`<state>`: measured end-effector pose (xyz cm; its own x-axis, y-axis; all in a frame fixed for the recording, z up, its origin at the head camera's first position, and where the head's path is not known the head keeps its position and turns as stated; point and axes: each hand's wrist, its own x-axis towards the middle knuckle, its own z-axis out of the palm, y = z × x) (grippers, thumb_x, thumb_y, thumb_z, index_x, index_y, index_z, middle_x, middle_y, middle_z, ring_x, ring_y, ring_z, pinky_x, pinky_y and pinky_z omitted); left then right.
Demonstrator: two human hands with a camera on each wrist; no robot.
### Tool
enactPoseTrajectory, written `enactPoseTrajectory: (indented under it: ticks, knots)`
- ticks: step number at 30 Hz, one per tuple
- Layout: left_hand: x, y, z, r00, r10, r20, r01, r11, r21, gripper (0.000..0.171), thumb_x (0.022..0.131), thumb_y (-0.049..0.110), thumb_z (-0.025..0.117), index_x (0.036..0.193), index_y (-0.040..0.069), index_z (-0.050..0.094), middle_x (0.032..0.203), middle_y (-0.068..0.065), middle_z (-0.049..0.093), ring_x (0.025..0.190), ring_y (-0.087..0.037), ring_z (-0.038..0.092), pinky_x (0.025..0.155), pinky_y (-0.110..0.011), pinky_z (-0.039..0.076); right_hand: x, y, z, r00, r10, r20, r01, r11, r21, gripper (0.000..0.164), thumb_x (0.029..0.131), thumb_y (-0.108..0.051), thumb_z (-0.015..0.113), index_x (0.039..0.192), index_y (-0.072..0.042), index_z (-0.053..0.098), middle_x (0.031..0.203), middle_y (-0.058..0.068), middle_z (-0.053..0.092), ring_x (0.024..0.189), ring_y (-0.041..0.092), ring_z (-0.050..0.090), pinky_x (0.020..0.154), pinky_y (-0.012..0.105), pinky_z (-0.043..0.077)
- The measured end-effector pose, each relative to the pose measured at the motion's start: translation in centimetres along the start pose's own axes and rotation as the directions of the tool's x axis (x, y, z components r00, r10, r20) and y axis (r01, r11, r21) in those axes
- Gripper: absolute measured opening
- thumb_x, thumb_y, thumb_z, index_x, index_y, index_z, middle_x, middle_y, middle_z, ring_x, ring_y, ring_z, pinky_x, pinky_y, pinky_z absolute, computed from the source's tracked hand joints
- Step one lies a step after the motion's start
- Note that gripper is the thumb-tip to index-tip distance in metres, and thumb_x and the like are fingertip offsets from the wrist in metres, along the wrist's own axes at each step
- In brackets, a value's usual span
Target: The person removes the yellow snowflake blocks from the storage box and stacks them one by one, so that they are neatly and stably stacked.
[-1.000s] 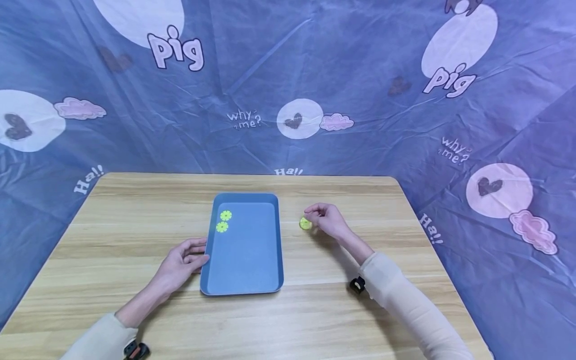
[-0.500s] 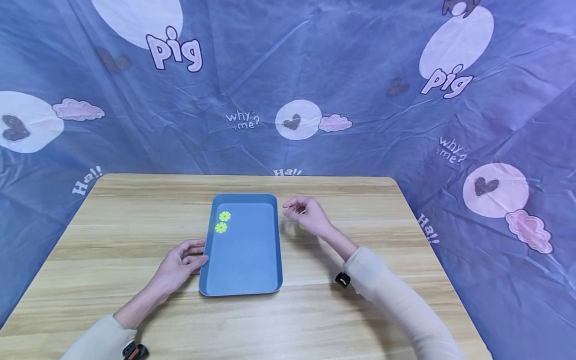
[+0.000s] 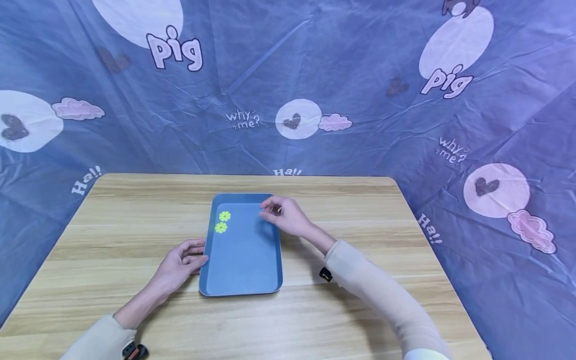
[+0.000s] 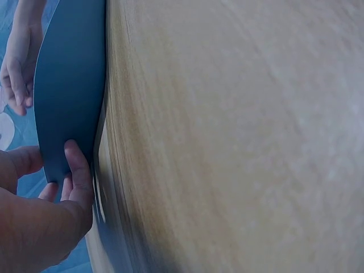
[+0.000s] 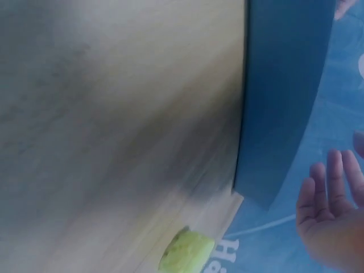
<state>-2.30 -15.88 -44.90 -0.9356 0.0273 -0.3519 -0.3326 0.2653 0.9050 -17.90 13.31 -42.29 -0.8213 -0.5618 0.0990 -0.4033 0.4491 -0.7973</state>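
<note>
A blue rectangular tray (image 3: 245,270) lies on the wooden table. Two yellow-green discs shaped like citrus slices, one disc (image 3: 224,216) behind the other disc (image 3: 220,227), lie inside along its left wall. My left hand (image 3: 177,265) holds the tray's left wall, thumb at the rim and fingers on the outer side, as the left wrist view shows. Over the tray's far right corner hovers my right hand (image 3: 285,216), thumb and index tips brought near each other; whether something thin sits between them cannot be made out. The right wrist view shows its fingers (image 5: 335,187) partly extended.
A yellow-green piece (image 5: 187,253) sits on the table to the right of the tray, hidden by the right hand in the head view. Around the wooden table (image 3: 135,210) hangs a blue printed cloth (image 3: 252,65) at the back and sides.
My right hand has moved left, from the yellow-green piece on the table to above the tray's right edge. The left hand and tray stay put.
</note>
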Motion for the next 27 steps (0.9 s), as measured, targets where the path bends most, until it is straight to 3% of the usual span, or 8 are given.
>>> enactPoseTrajectory:
  ticks: [10,18,27]
  knots:
    - [0.0,0.0,-0.1,1.0,-0.005,0.001,0.005,1.0,-0.003,0.055,0.104,0.011,0.066,0.154,-0.001,0.045,0.145,-0.028,0.057,0.11,-0.014,0.07,0.086,-0.022,0.064,2.3,0.0,2.5,0.99,-0.11,0.092,0.121,0.985,-0.124,0.028,0.099,-0.022,0.076,0.12,-0.004,0.074,0.105,0.007,0.075,0.09,0.016,0.069,0.078,0.019,0.058]
    - [0.2,0.0,-0.4,1.0,-0.008,0.006,0.008,1.0,0.012,0.057,0.105,0.014,0.065,0.155,-0.002,0.043,0.146,-0.029,0.056,0.115,-0.021,0.07,0.086,-0.022,0.064,4.0,-0.5,3.9,0.976,-0.136,0.169,0.175,0.954,-0.242,0.033,0.102,-0.029,0.072,0.127,-0.009,0.072,0.108,0.003,0.075,0.094,0.014,0.069,0.079,0.019,0.057]
    - [0.1,0.1,-0.5,1.0,-0.007,0.02,0.007,1.0,0.008,0.058,0.106,0.015,0.064,0.156,-0.003,0.041,0.147,-0.03,0.056,0.113,-0.017,0.07,0.085,-0.021,0.064,5.2,-0.9,5.3,0.961,-0.111,0.252,0.199,0.913,-0.356,0.033,0.101,-0.036,0.072,0.127,-0.016,0.073,0.111,-0.002,0.074,0.092,0.01,0.065,0.078,0.02,0.054]
